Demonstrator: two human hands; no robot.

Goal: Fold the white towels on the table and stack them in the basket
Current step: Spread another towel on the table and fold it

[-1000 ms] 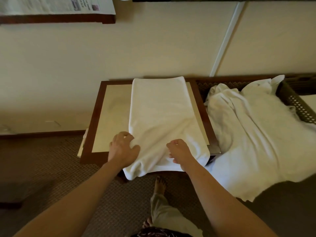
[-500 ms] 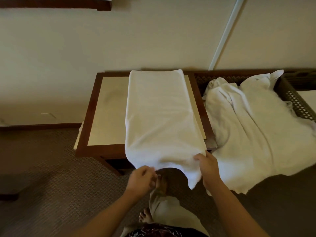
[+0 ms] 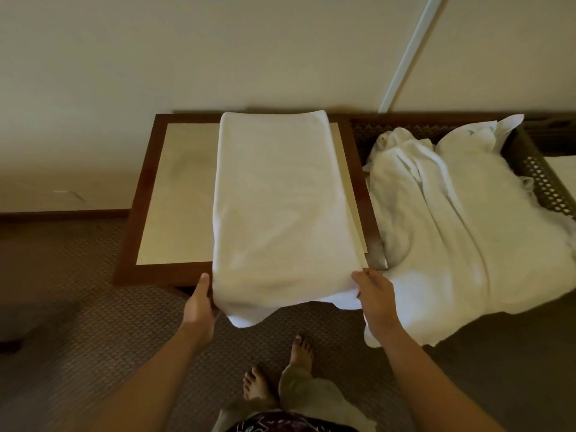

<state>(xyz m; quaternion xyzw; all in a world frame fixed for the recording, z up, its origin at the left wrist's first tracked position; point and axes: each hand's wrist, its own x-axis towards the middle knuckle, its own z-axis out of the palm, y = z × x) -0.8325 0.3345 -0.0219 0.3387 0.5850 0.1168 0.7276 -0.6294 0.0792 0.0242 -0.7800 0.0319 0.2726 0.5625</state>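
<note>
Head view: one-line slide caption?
Both hands, left and right, grip a white towel's near corners on the wooden table.

Brown patterned carpet [image 3: 78,307], cream wall [image 3: 218,51], white vertical conduit [image 3: 408,51], dark baseboard [image 3: 62,214].

A carpeted room, likely a home or hotel room. Patterned carpet [image 3: 93,307], cream wall [image 3: 218,57], wood-framed table [image 3: 149,188], bare feet [image 3: 300,353].

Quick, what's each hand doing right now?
Left hand: grips the near left corner of the white towel.
Right hand: grips its near right corner.
</note>
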